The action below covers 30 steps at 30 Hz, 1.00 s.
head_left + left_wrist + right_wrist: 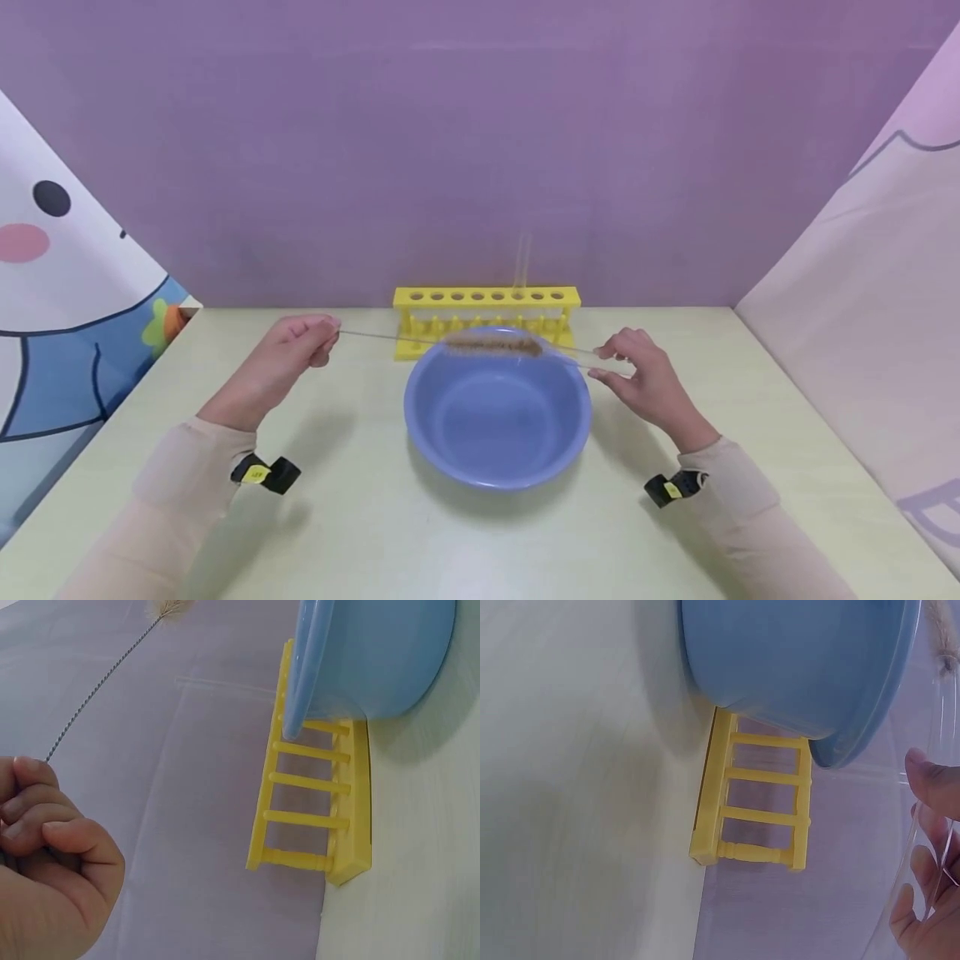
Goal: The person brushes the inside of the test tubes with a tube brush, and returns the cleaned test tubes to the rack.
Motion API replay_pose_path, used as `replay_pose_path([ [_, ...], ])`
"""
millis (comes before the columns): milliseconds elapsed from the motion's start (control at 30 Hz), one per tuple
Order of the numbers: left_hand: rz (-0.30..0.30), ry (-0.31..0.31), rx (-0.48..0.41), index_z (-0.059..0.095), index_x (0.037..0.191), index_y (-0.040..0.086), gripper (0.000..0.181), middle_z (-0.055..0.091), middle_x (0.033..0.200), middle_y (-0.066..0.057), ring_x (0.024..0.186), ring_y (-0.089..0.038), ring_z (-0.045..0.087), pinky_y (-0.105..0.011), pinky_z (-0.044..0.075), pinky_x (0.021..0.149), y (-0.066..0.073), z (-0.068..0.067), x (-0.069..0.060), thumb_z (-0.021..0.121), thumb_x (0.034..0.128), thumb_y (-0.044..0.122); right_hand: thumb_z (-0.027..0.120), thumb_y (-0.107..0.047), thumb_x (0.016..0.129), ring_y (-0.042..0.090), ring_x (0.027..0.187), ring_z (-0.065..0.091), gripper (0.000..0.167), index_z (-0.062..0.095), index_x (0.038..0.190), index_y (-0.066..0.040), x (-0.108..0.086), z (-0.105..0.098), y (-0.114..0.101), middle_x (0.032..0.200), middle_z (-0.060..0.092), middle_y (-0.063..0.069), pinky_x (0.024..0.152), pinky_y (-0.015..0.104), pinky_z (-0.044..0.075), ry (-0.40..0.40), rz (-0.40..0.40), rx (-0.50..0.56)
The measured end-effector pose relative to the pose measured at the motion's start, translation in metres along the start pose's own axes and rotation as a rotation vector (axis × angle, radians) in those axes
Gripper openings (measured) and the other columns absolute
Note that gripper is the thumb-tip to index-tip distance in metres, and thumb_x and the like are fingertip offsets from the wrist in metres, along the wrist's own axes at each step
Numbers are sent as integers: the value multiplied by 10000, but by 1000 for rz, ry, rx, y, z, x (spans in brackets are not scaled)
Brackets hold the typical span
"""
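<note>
My left hand (281, 360) pinches the thin twisted wire handle (105, 679) of a test tube brush (491, 343). The brush lies nearly level above the far rim of a blue basin (495, 417), its brown bristles toward the right. Between thumb and fingers, my right hand (651, 379) holds a clear glass test tube (573, 353), its near-invisible outline pointing left at the brush. Bristle tip and tube mouth meet or overlap; whether the tip is inside, I cannot tell. In the right wrist view the tube (898, 900) runs along the fingers.
Behind the basin stands a yellow test tube rack (487, 298) with a row of holes and pegs. One clear test tube (522, 260) stands upright in it. A pale table (360, 517) meets a purple backdrop, and printed cloth hangs at both sides.
</note>
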<state>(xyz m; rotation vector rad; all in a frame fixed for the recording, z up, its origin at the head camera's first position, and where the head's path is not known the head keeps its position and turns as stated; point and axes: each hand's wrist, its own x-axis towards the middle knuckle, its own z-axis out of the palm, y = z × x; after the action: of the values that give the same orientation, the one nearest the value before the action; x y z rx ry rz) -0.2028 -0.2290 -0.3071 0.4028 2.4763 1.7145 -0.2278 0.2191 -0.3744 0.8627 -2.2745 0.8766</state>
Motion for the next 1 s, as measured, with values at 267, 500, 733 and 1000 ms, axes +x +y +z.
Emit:
replay_pose_path([
  [267,7,-20,36,338,675,51,467,250,606,-17,635,-196,335,-383,291,743,3,0,2,423,1001,373,810,50,653,199,801,472,298,620,842,-81,1,-2,1,830,598,7,689,259,366,7,-20,10],
  [500,71,-13,17,329,657,41,458,222,587,-22,552,-201,267,-324,296,671,0,2,3,417,1012,317,808,55,655,182,805,463,291,625,842,-75,-1,-1,-1,831,599,2,704,237,359,9,-3,14],
  [733,105,15,26,341,662,22,440,237,583,-18,554,-215,275,-317,292,626,1,7,3,425,1013,274,807,68,646,169,815,469,295,640,853,-60,0,0,-3,830,602,9,724,239,373,10,-19,21],
  [1000,191,16,105,411,677,29,379,291,612,-16,565,-191,295,-305,288,558,3,14,4,438,1010,208,803,67,651,223,798,497,293,672,886,-52,0,1,-7,837,631,14,727,220,386,-24,-51,10],
])
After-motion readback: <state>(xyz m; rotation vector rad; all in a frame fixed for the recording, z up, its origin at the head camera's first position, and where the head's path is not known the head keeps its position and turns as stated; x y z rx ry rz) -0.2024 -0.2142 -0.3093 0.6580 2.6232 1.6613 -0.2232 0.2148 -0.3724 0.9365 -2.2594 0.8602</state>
